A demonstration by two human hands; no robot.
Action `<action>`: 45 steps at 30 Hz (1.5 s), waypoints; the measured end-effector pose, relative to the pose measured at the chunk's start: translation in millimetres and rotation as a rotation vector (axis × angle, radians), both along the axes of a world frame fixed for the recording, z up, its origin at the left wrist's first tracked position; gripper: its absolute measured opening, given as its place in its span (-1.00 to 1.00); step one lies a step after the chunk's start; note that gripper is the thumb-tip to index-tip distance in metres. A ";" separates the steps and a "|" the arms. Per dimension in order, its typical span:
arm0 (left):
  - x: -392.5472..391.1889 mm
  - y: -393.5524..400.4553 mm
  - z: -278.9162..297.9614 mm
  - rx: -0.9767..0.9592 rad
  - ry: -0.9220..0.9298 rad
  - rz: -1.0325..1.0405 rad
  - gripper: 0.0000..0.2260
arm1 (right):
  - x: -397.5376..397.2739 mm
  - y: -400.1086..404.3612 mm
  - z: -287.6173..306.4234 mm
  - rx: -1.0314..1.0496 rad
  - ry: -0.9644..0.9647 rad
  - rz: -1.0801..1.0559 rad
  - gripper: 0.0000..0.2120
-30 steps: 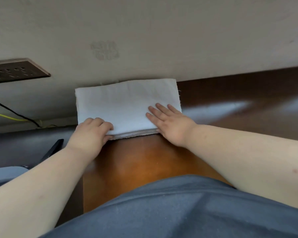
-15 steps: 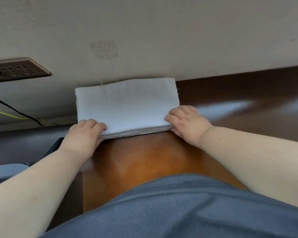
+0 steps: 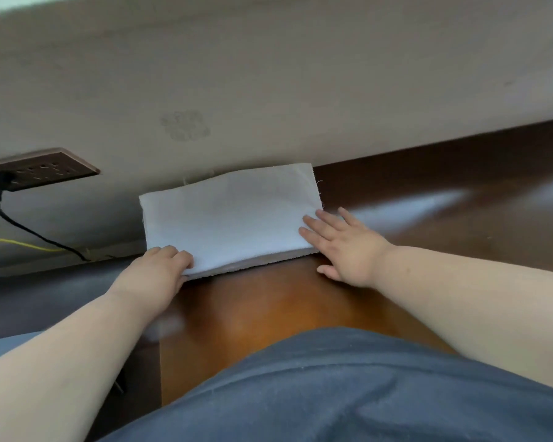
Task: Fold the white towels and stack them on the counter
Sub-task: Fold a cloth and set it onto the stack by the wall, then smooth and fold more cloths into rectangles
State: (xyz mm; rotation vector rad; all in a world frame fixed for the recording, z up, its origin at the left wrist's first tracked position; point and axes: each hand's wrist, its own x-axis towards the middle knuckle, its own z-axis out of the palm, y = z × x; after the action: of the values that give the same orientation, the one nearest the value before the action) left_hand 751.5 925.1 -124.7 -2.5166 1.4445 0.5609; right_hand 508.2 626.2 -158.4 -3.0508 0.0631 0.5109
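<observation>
Left hand (image 3: 158,266) grips folded towel stack (image 3: 230,218); right hand (image 3: 345,247) flat beside

The folded towel (image 3: 230,218) at the tabletop's far edge is plain white, and the tabletop (image 3: 253,314) is glossy reddish-brown wood. The wall (image 3: 268,74) is beige with a faint blotchy mark (image 3: 186,126); its socket plate (image 3: 42,169) is dark brown, with black (image 3: 29,231) and yellow (image 3: 23,244) cables. The person's garment (image 3: 332,393) is slate blue.

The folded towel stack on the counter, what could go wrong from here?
1. The towel stack sits near the counter's left end, where the left hand curls over its near-left corner; a push that way could slide it off.
2. The right hand lies flat, fingers only on the right edge, so the layers visible along the near edge could shift if it drags.
</observation>
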 end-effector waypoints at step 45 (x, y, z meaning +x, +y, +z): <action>-47.6 -18.0 -4.6 0.354 -0.080 0.130 -0.14 | 55.3 -35.9 7.2 -0.060 -0.037 -0.342 -0.13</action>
State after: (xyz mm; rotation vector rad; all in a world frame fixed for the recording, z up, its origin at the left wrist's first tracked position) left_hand 703.9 907.0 -129.3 -2.3304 1.0522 0.6631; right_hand 563.5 590.3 -151.2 -3.0073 0.5957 0.4334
